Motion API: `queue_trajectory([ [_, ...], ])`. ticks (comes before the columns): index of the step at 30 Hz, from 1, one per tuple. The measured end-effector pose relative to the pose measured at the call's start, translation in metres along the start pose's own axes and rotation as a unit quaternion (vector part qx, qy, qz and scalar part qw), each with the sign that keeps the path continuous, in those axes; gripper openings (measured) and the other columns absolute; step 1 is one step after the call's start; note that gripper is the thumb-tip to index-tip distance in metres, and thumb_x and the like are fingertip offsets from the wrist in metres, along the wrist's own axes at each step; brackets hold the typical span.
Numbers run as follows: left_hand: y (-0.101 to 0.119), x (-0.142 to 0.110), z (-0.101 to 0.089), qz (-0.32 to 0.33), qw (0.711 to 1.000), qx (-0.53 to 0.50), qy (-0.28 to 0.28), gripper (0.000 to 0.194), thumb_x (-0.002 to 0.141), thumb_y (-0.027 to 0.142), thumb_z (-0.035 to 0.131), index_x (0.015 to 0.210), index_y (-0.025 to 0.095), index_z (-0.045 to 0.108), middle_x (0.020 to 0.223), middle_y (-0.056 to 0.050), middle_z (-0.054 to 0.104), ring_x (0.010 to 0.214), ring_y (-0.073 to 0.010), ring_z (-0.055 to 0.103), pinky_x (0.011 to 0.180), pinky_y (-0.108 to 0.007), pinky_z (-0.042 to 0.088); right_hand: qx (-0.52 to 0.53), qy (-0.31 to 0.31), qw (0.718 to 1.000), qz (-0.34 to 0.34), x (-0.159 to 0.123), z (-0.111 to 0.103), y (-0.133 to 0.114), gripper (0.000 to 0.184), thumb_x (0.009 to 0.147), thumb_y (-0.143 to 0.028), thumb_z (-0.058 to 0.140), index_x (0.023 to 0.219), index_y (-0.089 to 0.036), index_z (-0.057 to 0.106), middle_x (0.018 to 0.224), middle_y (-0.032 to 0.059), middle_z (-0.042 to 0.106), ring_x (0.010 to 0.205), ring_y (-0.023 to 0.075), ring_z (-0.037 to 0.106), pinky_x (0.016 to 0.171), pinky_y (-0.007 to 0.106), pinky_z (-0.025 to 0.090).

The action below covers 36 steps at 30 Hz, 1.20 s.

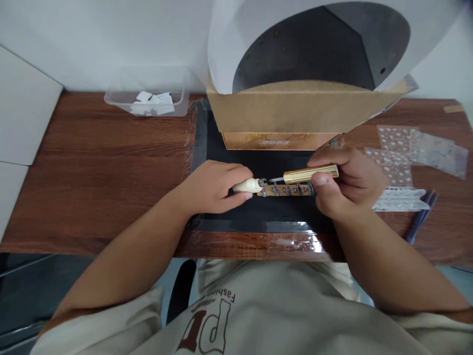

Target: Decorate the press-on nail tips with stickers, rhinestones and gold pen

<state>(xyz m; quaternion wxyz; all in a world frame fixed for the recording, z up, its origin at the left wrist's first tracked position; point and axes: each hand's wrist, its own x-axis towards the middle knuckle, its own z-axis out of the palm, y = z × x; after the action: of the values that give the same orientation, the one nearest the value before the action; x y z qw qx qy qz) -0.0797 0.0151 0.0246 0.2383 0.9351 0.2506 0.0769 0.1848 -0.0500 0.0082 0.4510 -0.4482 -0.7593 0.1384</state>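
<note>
My left hand [225, 188] is closed around a cream, ridged handle [247, 186] that has a dark small piece at its right end. Between the fingers and thumb of my right hand [345, 185] is a gold-handled brush [303, 174], its thin tip pointing left. That tip is close to the dark end of the cream handle; whether they touch I cannot tell. Just below both tools lies a tan strip [284, 190] bearing several small, shiny decorated pieces that look like artificial nails. It rests on a black mat [236, 223].
A cardboard box [281, 111] under a white hood [223, 49] stands behind my hands. To the left is a clear plastic bin [181, 104] with white papers. Patterned clear sheets [399, 138], clear plastic strips [399, 199] and dark blue sticks [421, 217] lie on the right.
</note>
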Motion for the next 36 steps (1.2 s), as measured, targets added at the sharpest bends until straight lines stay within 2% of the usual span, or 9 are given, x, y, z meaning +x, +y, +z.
queue_trajectory([
  [3, 0.001, 0.0, 0.001, 0.005, 1.0, 0.0, 0.002, 0.019, 0.093, 0.036, 0.05, 0.088, 0.019, 0.057, 0.08, -0.001, 0.065, 0.067, -0.0134, 0.057, 0.061, -0.025, 0.035, 0.037, 0.069, 0.997, -0.024, 0.008, 0.004, -0.008, 0.009, 0.089, -0.03, 0.064, 0.098, -0.027, 0.065, 0.081, 0.0018, 0.069, 0.067, 0.0171, 0.063, 0.061, 0.033, 0.05],
  [10, 0.002, 0.002, 0.002, 0.001, 1.0, 0.004, -0.003, 0.018, 0.092, 0.035, 0.051, 0.086, 0.019, 0.056, 0.078, 0.0, 0.064, 0.067, -0.0134, 0.057, 0.06, -0.026, 0.034, -0.003, -0.045, 0.997, -0.064, 0.022, 0.009, -0.017, 0.011, 0.091, -0.034, 0.064, 0.09, -0.022, 0.065, 0.075, 0.0019, 0.072, 0.064, 0.0148, 0.067, 0.059, 0.028, 0.053],
  [15, 0.003, 0.002, 0.002, -0.003, 1.0, 0.008, -0.006, 0.018, 0.092, 0.035, 0.051, 0.085, 0.019, 0.055, 0.076, 0.001, 0.063, 0.067, -0.0135, 0.058, 0.06, -0.026, 0.034, -0.003, -0.065, 0.996, -0.066, 0.025, 0.01, -0.019, 0.012, 0.091, -0.034, 0.064, 0.09, -0.022, 0.066, 0.074, 0.0017, 0.073, 0.065, 0.0156, 0.068, 0.06, 0.029, 0.054],
  [22, 0.001, 0.0, 0.003, 0.005, 1.0, 0.0, -0.003, 0.02, 0.094, 0.037, 0.049, 0.093, 0.019, 0.058, 0.083, -0.001, 0.066, 0.07, -0.0138, 0.059, 0.061, -0.026, 0.036, 0.006, 0.007, 1.0, -0.01, 0.018, 0.004, -0.015, 0.017, 0.092, -0.038, 0.061, 0.089, -0.022, 0.066, 0.076, 0.0005, 0.072, 0.064, 0.0137, 0.066, 0.059, 0.028, 0.052],
  [30, -0.001, 0.0, 0.001, 0.008, 1.0, 0.0, -0.005, 0.021, 0.095, 0.038, 0.048, 0.093, 0.019, 0.058, 0.082, -0.001, 0.065, 0.07, -0.0142, 0.059, 0.061, -0.026, 0.037, 0.061, 0.085, 0.994, 0.036, 0.018, -0.01, 0.001, 0.017, 0.091, -0.034, 0.064, 0.081, -0.022, 0.067, 0.065, -0.0004, 0.063, 0.054, 0.011, 0.053, 0.051, 0.028, 0.04],
  [32, -0.002, 0.0, 0.001, 0.013, 1.0, 0.0, -0.003, 0.022, 0.096, 0.039, 0.047, 0.093, 0.019, 0.057, 0.081, -0.001, 0.065, 0.069, -0.0139, 0.058, 0.061, -0.025, 0.037, 0.062, 0.077, 0.994, 0.035, 0.022, -0.016, 0.005, 0.017, 0.091, -0.032, 0.063, 0.078, -0.022, 0.066, 0.063, -0.0012, 0.062, 0.053, 0.0102, 0.051, 0.05, 0.027, 0.038],
  [36, -0.004, 0.0, 0.001, 0.016, 1.0, 0.013, -0.001, 0.022, 0.095, 0.039, 0.048, 0.089, 0.019, 0.055, 0.075, 0.0, 0.062, 0.064, -0.0134, 0.055, 0.059, -0.025, 0.036, 0.024, 0.003, 0.999, 0.033, 0.03, -0.026, 0.01, 0.017, 0.088, -0.027, 0.064, 0.072, -0.021, 0.063, 0.06, -0.0038, 0.059, 0.052, 0.0088, 0.051, 0.051, 0.025, 0.037],
])
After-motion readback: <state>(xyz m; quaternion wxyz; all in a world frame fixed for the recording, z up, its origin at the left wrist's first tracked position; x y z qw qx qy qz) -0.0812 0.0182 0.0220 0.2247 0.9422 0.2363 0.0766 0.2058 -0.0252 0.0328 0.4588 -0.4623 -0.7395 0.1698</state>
